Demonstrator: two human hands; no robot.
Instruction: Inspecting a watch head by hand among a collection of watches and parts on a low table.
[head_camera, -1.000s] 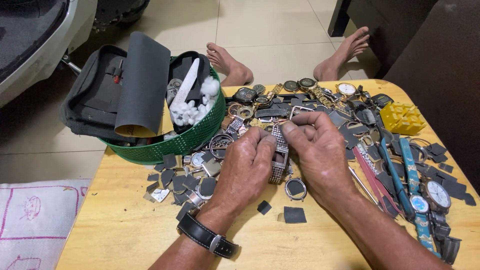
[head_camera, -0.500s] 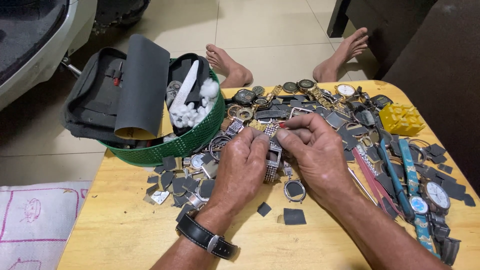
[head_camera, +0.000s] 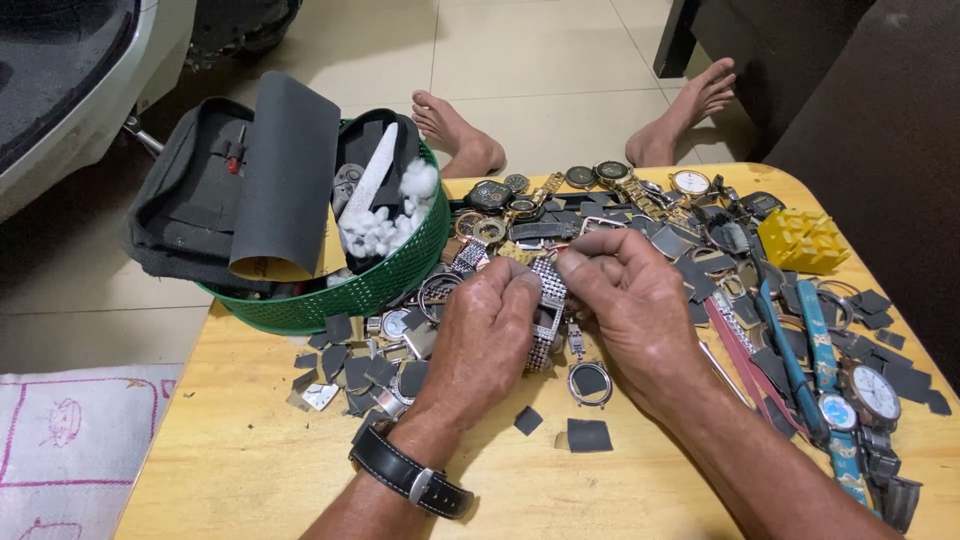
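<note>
My left hand (head_camera: 482, 335) and my right hand (head_camera: 632, 305) meet over the middle of a wooden table (head_camera: 250, 470). Both pinch a silver metal-mesh watch band (head_camera: 545, 320) that hangs between the fingertips, its lower end near the table. A black strap watch (head_camera: 410, 478) sits on my left wrist. A round watch case with a dark face (head_camera: 590, 383) lies just below my right hand. Small dark square pieces (head_camera: 588, 435) lie in front of my hands.
A green plastic basket (head_camera: 360, 290) at the left holds a dark pouch, rolled grey sheet (head_camera: 285, 180), white file and cotton. Several watches and straps (head_camera: 830, 380) cover the right side, with a yellow block (head_camera: 803, 240) at the far right. Bare feet (head_camera: 455, 135) rest on the tiled floor beyond.
My hands have lifted and shifted slightly away from me with the mesh band; the fingertips have closed in on its upper end.
</note>
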